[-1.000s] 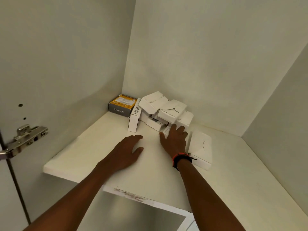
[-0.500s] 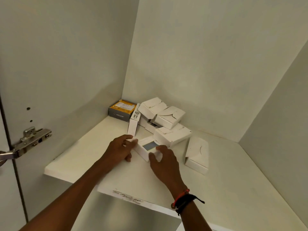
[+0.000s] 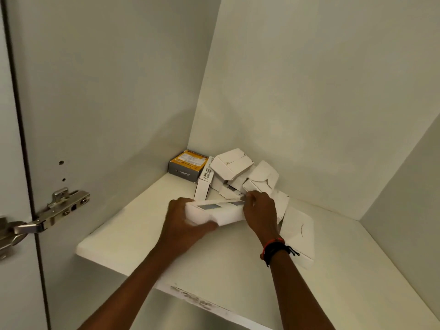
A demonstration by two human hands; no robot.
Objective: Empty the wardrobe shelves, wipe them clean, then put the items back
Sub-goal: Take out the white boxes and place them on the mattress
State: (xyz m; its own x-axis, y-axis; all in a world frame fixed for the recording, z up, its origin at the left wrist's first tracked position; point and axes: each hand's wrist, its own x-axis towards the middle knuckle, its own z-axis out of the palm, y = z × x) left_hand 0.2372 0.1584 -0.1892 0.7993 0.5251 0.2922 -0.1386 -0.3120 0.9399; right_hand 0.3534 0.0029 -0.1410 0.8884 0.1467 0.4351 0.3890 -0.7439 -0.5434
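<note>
Left hand (image 3: pixel 183 222), right hand (image 3: pixel 259 210) grip white box (image 3: pixel 214 211); shelf (image 3: pixel 133 236) beneath.

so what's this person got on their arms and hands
Both forearms are bare, with no sleeves in view. Neither the left hand nor the right hand wears a glove. The right wrist carries a thin red band beside black cord bracelets with a loose knotted end sticking out. The left wrist is bare.

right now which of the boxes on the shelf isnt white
The grey-sided box with the orange top, lying flat in the back left corner; the rest are white.
</note>
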